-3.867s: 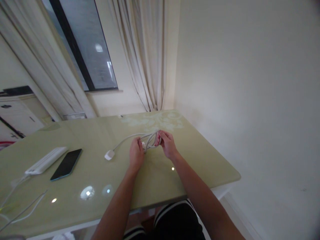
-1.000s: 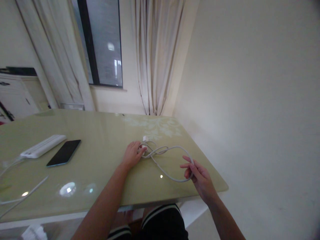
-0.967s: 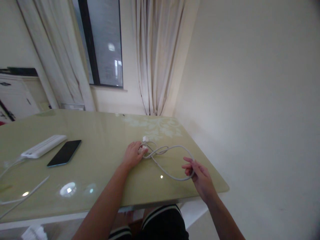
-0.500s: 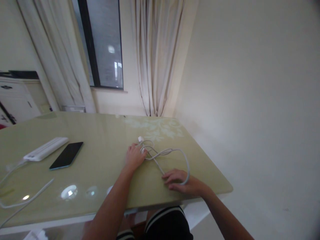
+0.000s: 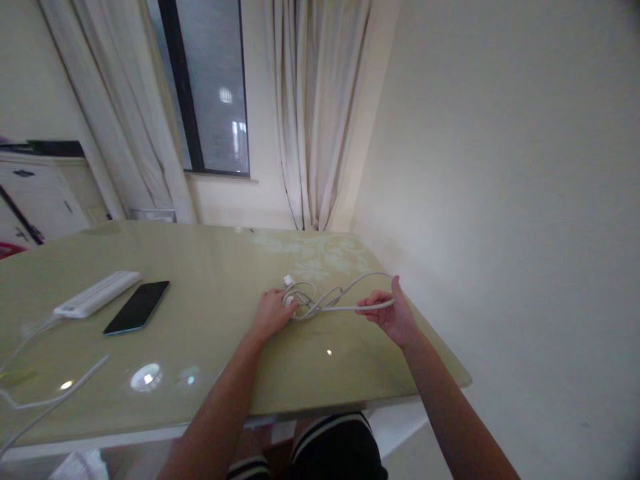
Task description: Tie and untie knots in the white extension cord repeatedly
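Observation:
A pale grey-white cable (image 5: 345, 308) lies in tangled loops between my two hands on the glossy table. Its white plug (image 5: 289, 281) sticks up just beyond my left hand (image 5: 273, 312). That hand is closed low over the bundled end of the cable, with a small white piece at its thumb; most of its grip is hidden. To the right, my right hand (image 5: 397, 320) has its fingers curled and its thumb raised, with a loop of the cable pulled sideways across it.
On the left of the table (image 5: 210, 267) lie a white power strip (image 5: 97, 295) and a dark phone (image 5: 137, 307). Another white cord (image 5: 60, 399) runs along the near left side. A wall (image 5: 500, 200) rises beyond the right edge, and curtains (image 5: 320, 113) hang behind.
My right hand has moved up and to the right, turning thumb-up and drawing the cable loop out sideways. The left hand stays at about the same place on the bundle.

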Demonstrator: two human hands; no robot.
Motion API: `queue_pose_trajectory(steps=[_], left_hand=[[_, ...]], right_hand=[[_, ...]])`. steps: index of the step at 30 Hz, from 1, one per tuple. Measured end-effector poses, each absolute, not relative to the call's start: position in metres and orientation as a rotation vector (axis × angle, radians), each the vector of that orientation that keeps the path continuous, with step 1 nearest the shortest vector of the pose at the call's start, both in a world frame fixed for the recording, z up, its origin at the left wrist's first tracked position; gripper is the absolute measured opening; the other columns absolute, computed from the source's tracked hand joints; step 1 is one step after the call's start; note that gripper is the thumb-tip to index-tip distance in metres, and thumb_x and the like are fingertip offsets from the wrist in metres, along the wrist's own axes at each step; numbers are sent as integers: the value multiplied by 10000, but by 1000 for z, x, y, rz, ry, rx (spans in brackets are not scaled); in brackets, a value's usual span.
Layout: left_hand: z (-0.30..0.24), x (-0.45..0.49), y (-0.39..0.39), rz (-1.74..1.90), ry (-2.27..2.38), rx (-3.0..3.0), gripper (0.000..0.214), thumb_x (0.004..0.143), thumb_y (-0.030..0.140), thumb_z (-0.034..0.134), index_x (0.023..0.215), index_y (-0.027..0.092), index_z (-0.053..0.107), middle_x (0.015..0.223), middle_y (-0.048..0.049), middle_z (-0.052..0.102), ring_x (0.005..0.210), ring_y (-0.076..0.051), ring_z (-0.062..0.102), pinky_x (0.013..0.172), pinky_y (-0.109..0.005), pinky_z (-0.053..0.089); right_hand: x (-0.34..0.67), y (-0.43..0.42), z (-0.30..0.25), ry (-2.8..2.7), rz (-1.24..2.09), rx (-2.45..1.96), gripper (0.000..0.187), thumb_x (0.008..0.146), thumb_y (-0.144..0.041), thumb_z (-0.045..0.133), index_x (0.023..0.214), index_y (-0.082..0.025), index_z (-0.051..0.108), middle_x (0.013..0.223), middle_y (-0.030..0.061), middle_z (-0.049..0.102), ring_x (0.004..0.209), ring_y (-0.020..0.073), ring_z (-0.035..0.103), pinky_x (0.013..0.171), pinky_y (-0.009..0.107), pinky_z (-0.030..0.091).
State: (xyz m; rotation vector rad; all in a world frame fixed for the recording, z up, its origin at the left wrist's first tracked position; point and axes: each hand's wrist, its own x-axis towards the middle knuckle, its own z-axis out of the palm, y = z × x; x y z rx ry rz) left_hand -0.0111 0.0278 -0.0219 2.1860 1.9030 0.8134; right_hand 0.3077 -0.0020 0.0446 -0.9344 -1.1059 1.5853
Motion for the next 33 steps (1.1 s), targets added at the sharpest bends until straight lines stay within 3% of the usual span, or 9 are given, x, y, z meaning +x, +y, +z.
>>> queue_pose_trajectory(steps=[4,7,11,14,18,21,24,28,33], left_hand=[[-24,-14,27,1020,1863,2148,330,901,370,573,1089,188,774,1173,-131,698,1137,-258,636,1030,-366,477],[-29,-15,29,1122,1967,2012,406,892,403,574,1164,154,744,1249,-158,661,1132,-270,642,1020,-382,499],[-37,-23,37,1130,2198,1820,447,886,439,549,1145,128,738,1230,-195,674,1166,-318,632,1000,-428,508],[-43,-32,42,1113,2278,1765,491,883,469,537,1146,102,730,1207,-224,684,1207,-337,616,1006,-436,500],[-44,-38,44,1131,2303,1754,538,878,500,535,1176,92,718,1238,-242,670,1234,-354,605,1004,-453,496],[-38,-36,43,1121,2349,1685,550,870,494,563,1220,95,705,1281,-248,644,1164,-362,637,966,-467,507],[-31,-31,37,1130,2411,1725,528,899,481,567,1252,111,692,1294,-239,633,1157,-377,624,975,-502,483],[-24,-27,28,1328,2382,2028,464,957,391,542,1350,156,622,1317,-196,639,1219,-364,568,1019,-524,422],[-21,-13,20,1297,1776,2655,256,987,252,494,1119,211,708,1126,-113,709,1094,-262,613,996,-412,427]], right_hand=[[297,15,53,-1265,1747,-796,1036,868,-914,163,873,-84,784,939,221,781,698,220,770,570,253,595],[295,24,47,-1357,1850,-691,1123,807,-965,131,918,-57,784,836,217,772,548,200,718,460,248,545],[302,28,28,-1056,1739,-417,861,878,-893,321,736,-144,722,492,30,603,340,91,493,351,182,395],[313,26,22,-754,1504,-234,571,975,-687,490,748,-190,657,474,-67,479,330,38,341,380,144,373],[322,31,24,-521,1329,-160,228,963,-352,667,816,-182,628,530,-99,473,383,21,378,407,111,392],[321,42,24,-414,1263,-184,37,933,-170,675,914,-167,645,622,-90,570,439,-5,446,446,70,417],[317,53,19,-389,1216,-338,50,925,-147,684,928,-174,642,721,-63,658,491,-4,514,487,65,470],[313,62,9,-351,1232,-658,101,949,-203,667,864,-173,622,759,-28,711,449,15,515,421,94,457],[303,65,0,-368,1191,-1012,175,989,-266,564,861,-163,625,655,-1,706,394,40,487,383,122,407]])
